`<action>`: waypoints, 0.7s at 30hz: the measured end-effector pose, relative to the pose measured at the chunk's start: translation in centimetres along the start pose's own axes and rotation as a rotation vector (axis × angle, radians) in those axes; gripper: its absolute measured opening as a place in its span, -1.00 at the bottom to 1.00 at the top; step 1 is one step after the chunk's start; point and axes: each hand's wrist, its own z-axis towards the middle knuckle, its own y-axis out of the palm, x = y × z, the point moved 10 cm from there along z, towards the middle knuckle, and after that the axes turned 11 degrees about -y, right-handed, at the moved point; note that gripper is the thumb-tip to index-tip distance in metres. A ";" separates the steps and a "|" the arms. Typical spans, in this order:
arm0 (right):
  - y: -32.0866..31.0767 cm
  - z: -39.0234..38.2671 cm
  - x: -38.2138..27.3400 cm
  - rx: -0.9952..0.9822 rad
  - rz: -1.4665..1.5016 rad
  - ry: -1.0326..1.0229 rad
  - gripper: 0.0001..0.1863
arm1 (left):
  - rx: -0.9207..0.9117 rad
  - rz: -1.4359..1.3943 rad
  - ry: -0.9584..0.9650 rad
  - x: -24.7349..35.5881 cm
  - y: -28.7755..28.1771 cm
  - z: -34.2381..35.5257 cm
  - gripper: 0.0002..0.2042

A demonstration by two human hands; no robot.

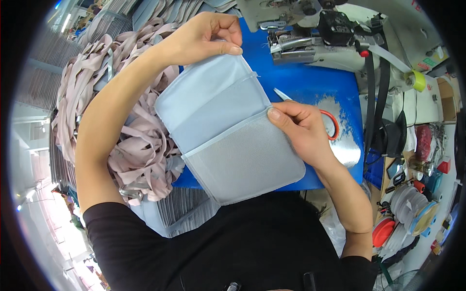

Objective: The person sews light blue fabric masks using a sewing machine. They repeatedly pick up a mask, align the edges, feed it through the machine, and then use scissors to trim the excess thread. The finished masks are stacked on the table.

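A light grey-blue fabric panel [213, 104] with rounded corners, bound edges and a mesh pocket [242, 155] hangs tilted between my hands. At its far edge, my left hand [213, 36] is closed on the cloth, thumb on top and fingers curled. My right hand [303, 128] pinches the right edge, where the mesh pocket's top band meets the binding. A short thread end sticks out from that edge, farther up. Scissors [331, 124] with an orange-red handle show behind my right hand; whether they lie on the table or are held by it, I cannot tell.
A sewing machine [306, 46] stands at the far right of the blue tabletop [291, 80]. Pink-grey straps [141, 150] are heaped on the left. Stacked grey panels [187, 213] lie near my body, with more at the back. Tools and tape rolls [407, 203] crowd the right.
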 end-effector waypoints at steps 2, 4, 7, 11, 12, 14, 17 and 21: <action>-0.7 0.9 0.6 0.044 0.012 0.024 -0.73 | 0.011 0.017 0.004 -1.0 -0.2 1.8 -0.76; -1.5 1.8 0.4 0.098 -0.015 0.029 -0.72 | 0.032 0.030 0.001 -1.7 -0.6 3.1 -0.71; -2.2 3.1 -0.3 0.160 0.006 0.039 -0.71 | 0.117 0.110 0.101 -2.3 -1.4 4.9 -0.73; -2.7 4.3 -1.0 0.192 0.047 0.075 -0.69 | 0.151 0.156 0.135 -2.5 -2.2 6.7 -0.73; -2.8 4.4 -1.0 0.198 0.041 0.071 -0.69 | 0.154 0.162 0.143 -2.3 -2.4 6.9 -0.72; -3.0 4.6 -0.9 0.208 0.028 0.064 -0.68 | 0.156 0.169 0.159 -2.0 -2.6 7.2 -0.72; -3.1 4.8 -0.9 0.223 0.019 0.068 -0.66 | 0.166 0.179 0.176 -1.8 -2.9 7.4 -0.71; -3.4 5.4 -0.9 0.253 0.011 0.057 -0.66 | 0.172 0.191 0.210 -1.0 -3.0 8.3 -0.70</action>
